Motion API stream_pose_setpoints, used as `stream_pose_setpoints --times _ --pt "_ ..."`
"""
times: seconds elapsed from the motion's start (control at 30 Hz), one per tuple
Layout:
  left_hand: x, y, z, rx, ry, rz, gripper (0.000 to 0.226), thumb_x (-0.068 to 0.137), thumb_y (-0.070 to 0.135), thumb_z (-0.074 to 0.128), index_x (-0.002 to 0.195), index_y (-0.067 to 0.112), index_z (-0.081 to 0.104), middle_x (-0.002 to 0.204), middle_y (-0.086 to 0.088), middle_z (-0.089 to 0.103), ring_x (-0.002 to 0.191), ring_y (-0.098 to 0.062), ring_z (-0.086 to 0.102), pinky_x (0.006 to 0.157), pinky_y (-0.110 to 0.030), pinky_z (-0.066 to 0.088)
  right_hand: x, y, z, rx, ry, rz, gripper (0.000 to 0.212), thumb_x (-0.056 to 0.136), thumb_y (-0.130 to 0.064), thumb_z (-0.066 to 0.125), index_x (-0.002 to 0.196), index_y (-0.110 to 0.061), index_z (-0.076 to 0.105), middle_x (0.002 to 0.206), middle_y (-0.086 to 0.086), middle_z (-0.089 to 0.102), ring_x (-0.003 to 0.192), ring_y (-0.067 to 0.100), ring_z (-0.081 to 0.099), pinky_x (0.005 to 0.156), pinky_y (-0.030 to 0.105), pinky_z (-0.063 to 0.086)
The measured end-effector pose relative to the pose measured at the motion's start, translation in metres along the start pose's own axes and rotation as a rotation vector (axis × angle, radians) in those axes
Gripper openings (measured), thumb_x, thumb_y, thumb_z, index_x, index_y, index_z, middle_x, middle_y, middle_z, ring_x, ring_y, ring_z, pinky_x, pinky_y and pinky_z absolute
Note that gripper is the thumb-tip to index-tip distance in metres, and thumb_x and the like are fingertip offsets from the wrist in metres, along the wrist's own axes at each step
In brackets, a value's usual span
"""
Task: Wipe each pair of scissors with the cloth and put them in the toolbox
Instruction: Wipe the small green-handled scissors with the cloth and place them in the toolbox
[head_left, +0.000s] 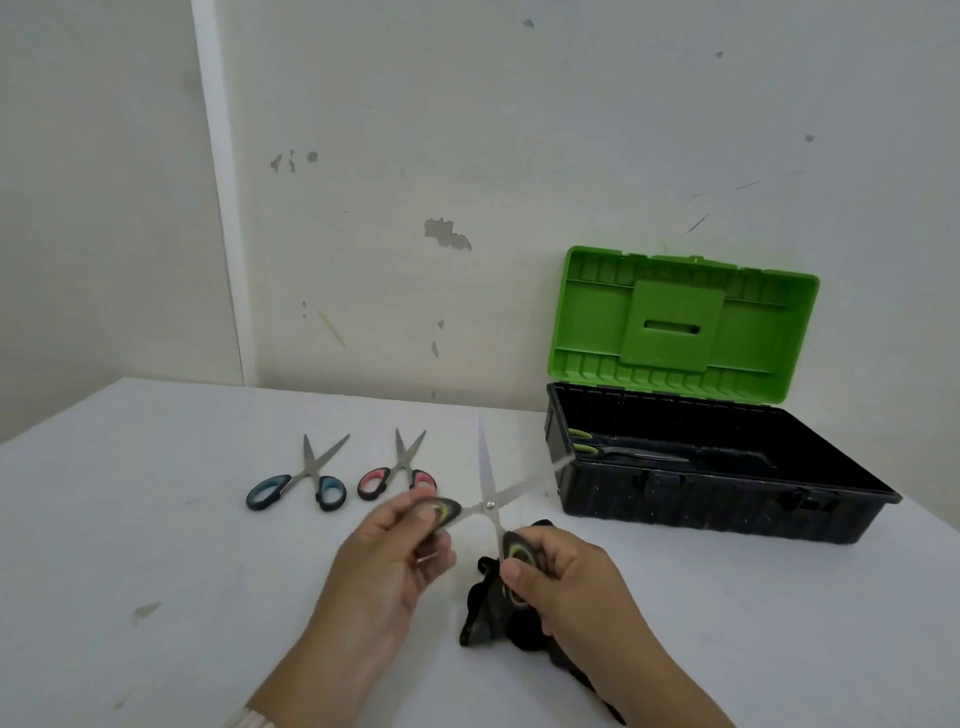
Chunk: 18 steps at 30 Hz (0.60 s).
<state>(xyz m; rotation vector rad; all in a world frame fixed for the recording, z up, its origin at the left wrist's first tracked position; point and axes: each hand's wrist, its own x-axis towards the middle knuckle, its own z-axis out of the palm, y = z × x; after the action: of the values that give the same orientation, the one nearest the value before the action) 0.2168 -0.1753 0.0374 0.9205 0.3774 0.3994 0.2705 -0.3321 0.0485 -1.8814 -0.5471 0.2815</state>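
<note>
Lying inside the open toolbox (717, 512): one green-handled pair of scissors (623, 452).

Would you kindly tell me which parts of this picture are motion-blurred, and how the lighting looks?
Head view: the green scissors and the left hand are smeared by motion; the blue scissors, pink scissors and toolbox look sharp. Head view: soft, even light, faint shadows, no glare.

Green-handled scissors (488, 505) spread open over black cloth (480, 618), perhaps touching it, beside open toolbox (727, 506).
</note>
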Motion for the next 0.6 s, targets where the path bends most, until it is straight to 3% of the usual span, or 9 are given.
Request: stream_pose_setpoints --times 0.07,0.2,0.33,0.43,0.53,0.6 --pt "-0.007 -0.009 0.006 0.136 -0.029 -0.038 0.017 0.091 -0.001 0.054 0.101 0.004 0.067 0.071 -0.007 0.073 0.062 -0.016 0.067 0.054 -0.025 0.057 0.000 0.000 0.001 0.021 0.044 0.003 0.006 0.084 -0.017 0.062 0.088 -0.020 0.066 0.064 -0.001 0.061 0.041 0.004 0.046 0.044 0.017 0.040" --pt "-0.014 -0.021 0.015 0.234 -0.089 -0.077 0.020 0.096 0.009 0.049 0.104 0.013 0.067 0.086 -0.007 0.076 0.071 -0.013 0.074 0.061 -0.024 0.059 -0.001 -0.001 0.003 0.062 0.095 0.024 0.010 0.085 -0.014 0.060 0.084 -0.022 0.067 0.052 -0.006 0.057 0.038 0.010 0.044 0.037 0.018 0.036" --pt "-0.018 -0.030 0.017 0.302 -0.151 -0.107 0.024 0.099 0.014 0.045 0.109 0.011 0.067 0.090 -0.010 0.077 0.081 -0.020 0.074 0.079 -0.036 0.059 -0.003 -0.001 0.006 0.040 0.092 0.022 0.010 0.086 -0.015 0.059 0.082 -0.020 0.067 0.037 -0.009 0.051 0.034 0.009 0.042 0.035 0.017 0.035" --pt "-0.021 -0.032 0.018 0.321 -0.166 -0.122 0.025 0.100 0.017 0.043 0.109 0.008 0.064 0.093 -0.018 0.075 0.082 -0.029 0.073 0.082 -0.041 0.058 -0.005 -0.001 0.008 0.034 0.080 0.037 0.010 0.087 -0.016 0.058 0.083 -0.018 0.067 0.034 -0.010 0.049 0.030 0.006 0.040 0.033 0.016 0.033" --pt "-0.021 -0.031 0.020 0.321 -0.171 -0.137 0.024 0.100 0.018 0.042 0.108 0.008 0.063 0.090 -0.016 0.076 0.079 -0.028 0.074 0.079 -0.039 0.059 -0.004 -0.003 0.005 -0.004 0.075 0.047 0.013 0.087 -0.020 0.058 0.077 -0.018 0.066 0.039 -0.008 0.052 0.034 0.007 0.043 0.035 0.018 0.035" --pt "-0.022 -0.030 0.022 0.372 -0.168 -0.119 0.022 0.100 0.018 0.042 0.105 0.012 0.063 0.089 -0.013 0.076 0.078 -0.021 0.074 0.071 -0.032 0.059 0.001 -0.002 0.000 -0.144 0.124 -0.025 0.016 0.086 -0.030 0.059 0.077 -0.018 0.067 0.060 -0.005 0.061 0.051 0.009 0.053 0.050 0.023 0.044"
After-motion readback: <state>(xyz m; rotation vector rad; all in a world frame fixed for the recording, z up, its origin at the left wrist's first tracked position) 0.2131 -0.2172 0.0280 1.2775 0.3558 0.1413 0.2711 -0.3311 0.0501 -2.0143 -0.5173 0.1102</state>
